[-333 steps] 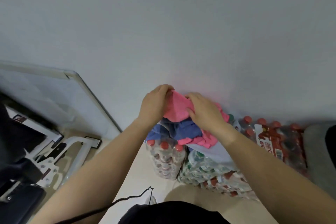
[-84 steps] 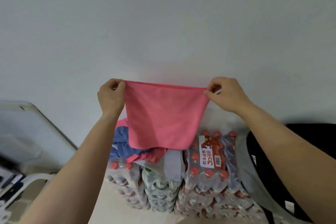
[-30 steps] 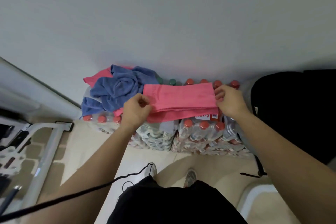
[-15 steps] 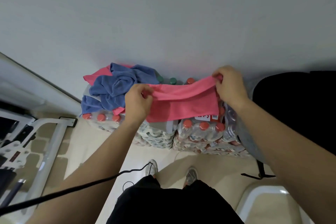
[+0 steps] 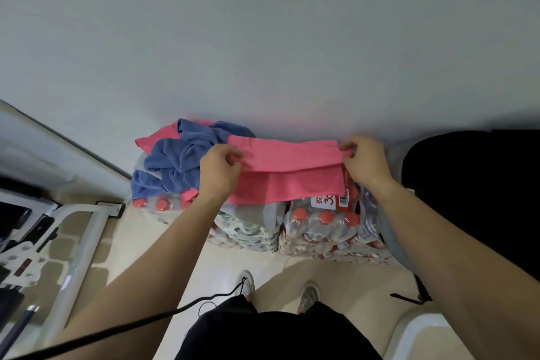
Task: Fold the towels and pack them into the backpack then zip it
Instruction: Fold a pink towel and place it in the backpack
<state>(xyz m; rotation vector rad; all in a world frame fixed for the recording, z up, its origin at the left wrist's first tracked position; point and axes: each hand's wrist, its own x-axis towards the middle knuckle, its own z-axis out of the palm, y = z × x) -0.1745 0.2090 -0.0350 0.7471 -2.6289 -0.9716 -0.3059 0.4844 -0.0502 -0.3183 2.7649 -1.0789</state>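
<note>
A pink towel (image 5: 287, 169) lies partly folded on top of stacked packs of bottled water (image 5: 318, 222) against the wall. My left hand (image 5: 219, 171) pinches its left end and my right hand (image 5: 365, 161) pinches its right end, holding an upper flap over the lower layer. A heap of unfolded towels, blue (image 5: 178, 164) over pink and grey, sits just left of my left hand. The black backpack (image 5: 473, 199) with a grey edge stands at the right, beside my right forearm; I cannot tell whether it is open.
A white wall (image 5: 263, 38) rises right behind the bottle packs. A white metal frame (image 5: 79, 242) and dark equipment stand on the floor at the left. A black cable (image 5: 175, 310) hangs in front of my body. My shoes (image 5: 306, 295) stand on the beige floor below.
The towel was spread in the air, then laid on the bottle packs and folded in half. In the last half second both hands brought the lifted far edge down over the lower layer.
</note>
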